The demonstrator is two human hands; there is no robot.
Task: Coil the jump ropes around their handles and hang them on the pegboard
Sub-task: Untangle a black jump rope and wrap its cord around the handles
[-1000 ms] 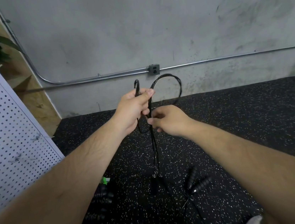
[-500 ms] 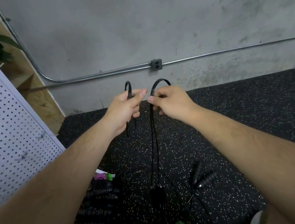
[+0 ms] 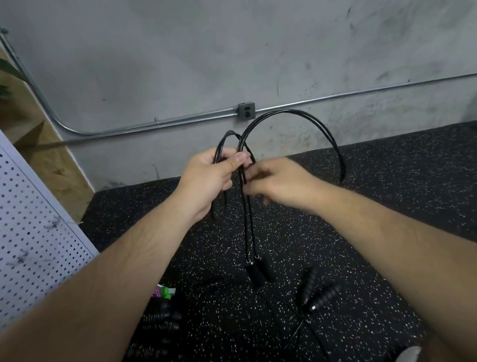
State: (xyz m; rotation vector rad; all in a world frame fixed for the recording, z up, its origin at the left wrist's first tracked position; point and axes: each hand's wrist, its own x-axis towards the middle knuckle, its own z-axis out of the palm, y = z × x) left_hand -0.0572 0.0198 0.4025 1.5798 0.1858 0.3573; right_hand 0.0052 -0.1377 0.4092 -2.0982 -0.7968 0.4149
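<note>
**Item: jump rope [image 3: 280,111], black cord, one of several.**
- Location: gathered in your left grip [image 3: 213,178]. One small fold rises just above that grip. A larger double loop arcs up and away to its right, then falls past your right grip [image 3: 279,184].
- Handles [image 3: 257,271]: two, black, hanging side by side well below the left grip on twin strands, clear of the floor [image 3: 412,189].

**Item: left grip.** Closed around the bundled cord, with the thumb laid across the strands.

**Item: right grip.** Just beside and slightly below the left, at the hanging strands. It is blurred, so you cannot tell whether it pinches the cord or only brushes it.

**Item: spare rope handles [image 3: 320,291].** Lying on the floor below the grips, with more ribbed ones [image 3: 156,326] to the lower left.

**Item: pegboard [image 3: 9,209].** White, well to the left of the left grip, carrying small wire hooks [image 3: 53,224].

**Step in hand (judged):** you are gathering the cord into folds. No turn lies around the handles and nothing hangs on the board.

**Next move calls for (judged):**
- Bring the big right-hand loop into the left grip without letting the folds spring open.
- Raise the handles to the bundle.
- Wrap the cord snugly around them before you turn to a hook.
</note>
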